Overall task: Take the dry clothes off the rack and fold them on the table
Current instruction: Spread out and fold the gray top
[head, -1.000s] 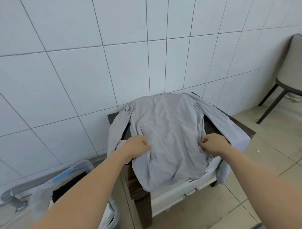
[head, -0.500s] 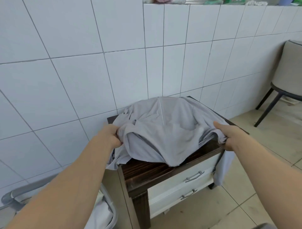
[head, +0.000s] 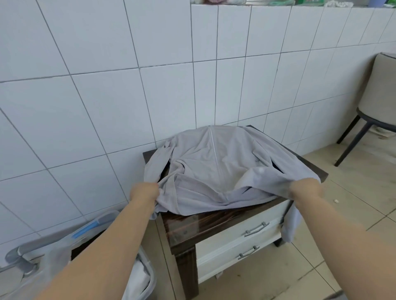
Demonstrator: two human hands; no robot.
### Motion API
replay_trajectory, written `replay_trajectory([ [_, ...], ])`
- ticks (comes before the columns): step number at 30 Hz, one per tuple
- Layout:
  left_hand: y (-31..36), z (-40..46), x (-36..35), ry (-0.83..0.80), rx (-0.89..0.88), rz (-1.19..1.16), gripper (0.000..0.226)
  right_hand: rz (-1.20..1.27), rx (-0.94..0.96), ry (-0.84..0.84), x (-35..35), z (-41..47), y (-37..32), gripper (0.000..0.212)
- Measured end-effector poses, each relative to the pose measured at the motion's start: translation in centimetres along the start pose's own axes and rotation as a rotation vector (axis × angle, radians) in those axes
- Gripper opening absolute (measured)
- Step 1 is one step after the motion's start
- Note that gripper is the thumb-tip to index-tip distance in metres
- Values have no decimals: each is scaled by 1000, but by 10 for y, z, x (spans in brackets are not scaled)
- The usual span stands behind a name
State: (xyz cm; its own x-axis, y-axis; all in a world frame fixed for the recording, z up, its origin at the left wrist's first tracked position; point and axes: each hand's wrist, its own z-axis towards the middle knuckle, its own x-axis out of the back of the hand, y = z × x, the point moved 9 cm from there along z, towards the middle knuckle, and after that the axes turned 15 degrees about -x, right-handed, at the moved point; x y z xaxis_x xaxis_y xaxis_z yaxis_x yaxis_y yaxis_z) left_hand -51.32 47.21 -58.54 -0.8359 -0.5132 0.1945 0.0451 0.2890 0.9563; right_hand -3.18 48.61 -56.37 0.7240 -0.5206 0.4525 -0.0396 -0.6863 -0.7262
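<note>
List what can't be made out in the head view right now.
- Left hand fingers: wrapped in the grey zip-up top.
- Right hand: motion-blurred, grip unclear.
- Items on the wall ledge: cut off by the top edge.
- Plastic bin contents: blocked by the left forearm.

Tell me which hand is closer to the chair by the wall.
Right. The right hand grips the grey jacket at the table's chair-side edge; the left hand holds the opposite side, farther from the chair.
</note>
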Motion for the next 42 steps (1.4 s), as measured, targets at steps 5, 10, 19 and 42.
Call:
replay_trajectory([
  [5,17,-40,-45,-445,-165,544,105,-545,304,-57,-48,-52,-6,69],
  [10,38,-60,-59,-270,-542,821,49,-706,513,-102,-77,-70,8,77],
  [19,145,-26,-5,-43,-633,781,20,-571,770,275,-8,-70,-77,23],
  [42,185,-71,15,-75,-358,-489,14,-499,1300,465,-78,-212,-20,15],
])
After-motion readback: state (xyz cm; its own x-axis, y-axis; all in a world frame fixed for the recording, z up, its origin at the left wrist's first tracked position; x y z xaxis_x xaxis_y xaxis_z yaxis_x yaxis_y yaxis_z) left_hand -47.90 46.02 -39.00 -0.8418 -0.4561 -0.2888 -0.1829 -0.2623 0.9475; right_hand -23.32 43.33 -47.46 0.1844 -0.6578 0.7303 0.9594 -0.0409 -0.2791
